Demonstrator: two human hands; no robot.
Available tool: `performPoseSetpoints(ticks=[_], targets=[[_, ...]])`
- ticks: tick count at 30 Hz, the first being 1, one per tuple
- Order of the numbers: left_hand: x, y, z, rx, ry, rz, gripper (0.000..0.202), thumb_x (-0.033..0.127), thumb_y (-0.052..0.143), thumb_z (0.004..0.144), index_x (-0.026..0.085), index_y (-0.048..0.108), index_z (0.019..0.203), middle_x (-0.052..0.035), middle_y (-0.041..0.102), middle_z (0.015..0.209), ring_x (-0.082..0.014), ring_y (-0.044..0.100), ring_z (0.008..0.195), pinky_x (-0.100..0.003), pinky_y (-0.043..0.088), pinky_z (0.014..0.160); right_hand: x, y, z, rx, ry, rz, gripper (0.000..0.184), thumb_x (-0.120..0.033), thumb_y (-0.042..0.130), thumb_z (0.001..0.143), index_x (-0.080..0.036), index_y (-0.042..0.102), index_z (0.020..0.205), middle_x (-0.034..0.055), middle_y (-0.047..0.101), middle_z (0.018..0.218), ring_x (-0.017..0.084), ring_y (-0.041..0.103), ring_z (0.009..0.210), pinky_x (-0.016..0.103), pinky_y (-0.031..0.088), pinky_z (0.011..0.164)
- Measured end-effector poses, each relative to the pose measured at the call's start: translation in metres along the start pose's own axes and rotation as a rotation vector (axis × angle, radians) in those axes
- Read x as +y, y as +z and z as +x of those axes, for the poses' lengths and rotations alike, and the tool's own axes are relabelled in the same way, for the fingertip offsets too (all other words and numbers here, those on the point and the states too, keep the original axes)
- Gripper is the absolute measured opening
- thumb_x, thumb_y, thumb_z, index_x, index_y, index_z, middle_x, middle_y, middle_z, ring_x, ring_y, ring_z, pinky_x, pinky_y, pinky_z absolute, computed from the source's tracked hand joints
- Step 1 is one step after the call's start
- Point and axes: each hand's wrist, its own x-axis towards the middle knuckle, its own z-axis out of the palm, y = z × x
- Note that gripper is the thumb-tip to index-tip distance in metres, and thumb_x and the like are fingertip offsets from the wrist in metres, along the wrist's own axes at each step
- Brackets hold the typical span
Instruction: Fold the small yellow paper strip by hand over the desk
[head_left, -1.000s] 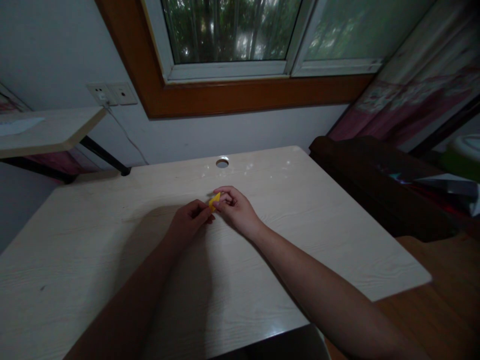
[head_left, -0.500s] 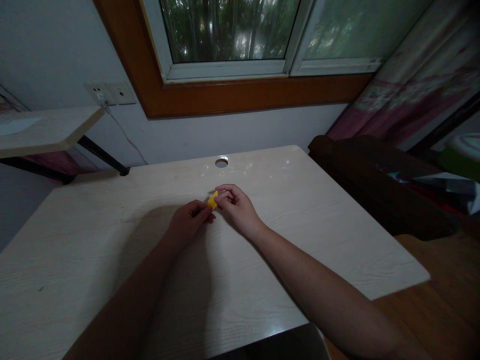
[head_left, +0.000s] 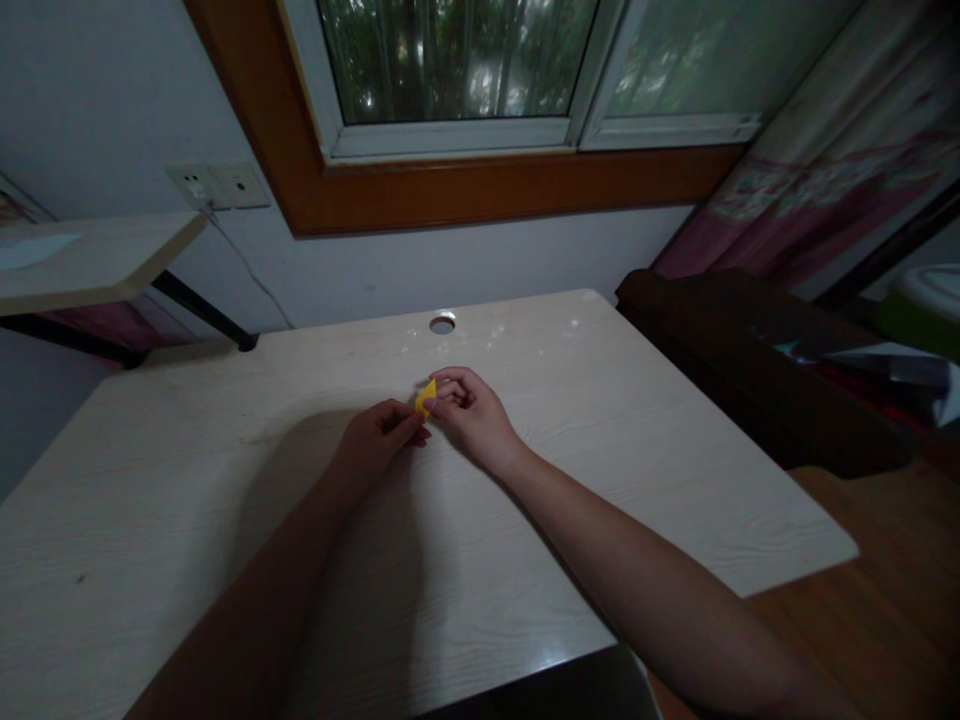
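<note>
A small yellow piece of folded paper [head_left: 426, 396] is held between my two hands, just above the middle of the pale desk [head_left: 600, 420]. My left hand [head_left: 377, 433] pinches its lower left end between thumb and fingers. From the other side, my right hand [head_left: 472, 408] grips it, the thumb pressed on its face and the fingers curled behind. One pointed corner of the paper sticks up between the hands. The fingertips cover the rest, so its full shape is hidden.
Near the desk's back edge is a round cable hole [head_left: 442, 325]. A raised shelf [head_left: 97, 260] on black legs stands at the left. Wall sockets [head_left: 217, 187] hold a plug with a white cord. Dark wooden furniture [head_left: 735, 370] borders the right side.
My right thumb has shifted slightly left and down across the yellow paper, and more of its upper corner shows. My left hand stays in place.
</note>
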Motion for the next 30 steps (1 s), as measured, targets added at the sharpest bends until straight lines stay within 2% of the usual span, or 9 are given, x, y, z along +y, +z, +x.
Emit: performPoseSetpoints(ticks=[12, 30], targets=[[-0.0032, 0.0020, 0.0009, 0.033, 0.000, -0.022, 0.027, 0.045, 0.064, 0.081, 0.018, 0.064, 0.081, -0.0030, 0.072, 0.074, -0.0168, 0.069, 0.069, -0.030, 0.056, 0.070, 0.0002, 0.0015, -0.0009, 0.045, -0.035, 0.000, 0.036, -0.024, 0.076, 0.072, -0.025, 0.059, 0.103, -0.0037, 0.064, 0.076, 0.011, 0.060, 0.069, 0.026, 0.047, 0.067], [-0.0039, 0.0013, -0.0013, 0.081, 0.025, -0.036, 0.023, 0.040, 0.066, 0.080, 0.017, 0.062, 0.078, -0.0036, 0.072, 0.073, -0.0157, 0.067, 0.067, -0.027, 0.054, 0.067, -0.0069, -0.0011, 0.0036, 0.147, -0.032, 0.068, 0.035, -0.025, 0.078, 0.069, -0.024, 0.059, 0.097, -0.0038, 0.065, 0.073, 0.011, 0.061, 0.069, 0.027, 0.049, 0.068]])
